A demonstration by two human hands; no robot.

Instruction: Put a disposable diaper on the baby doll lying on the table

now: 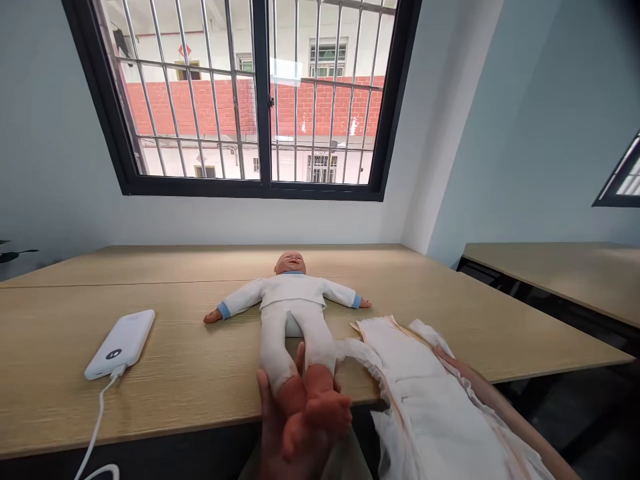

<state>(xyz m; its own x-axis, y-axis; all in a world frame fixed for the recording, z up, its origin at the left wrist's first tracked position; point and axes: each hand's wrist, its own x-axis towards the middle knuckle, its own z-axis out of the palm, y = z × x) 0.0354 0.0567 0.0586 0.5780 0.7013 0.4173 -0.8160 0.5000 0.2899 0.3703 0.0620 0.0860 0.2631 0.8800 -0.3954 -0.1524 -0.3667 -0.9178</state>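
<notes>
A baby doll [293, 293] in a white outfit with blue cuffs lies on its back on the wooden table, arms spread and feet toward me. My left hand [273, 427] is closed around its lower legs from beneath, near the table's front edge. The doll's feet overlap in front of my palm. To the right, a white diaper [425, 393] is spread open, with ruffled edges and hanging over the table edge. My right hand [445, 357] grips its far right side; most of those fingers are hidden behind the diaper.
On the left side of the table [200, 393] lies a white power bank [121, 343] with a white cable [100, 413] running off the front edge. A barred window [265, 190] is in the wall behind. Another table [560, 273] stands at the right.
</notes>
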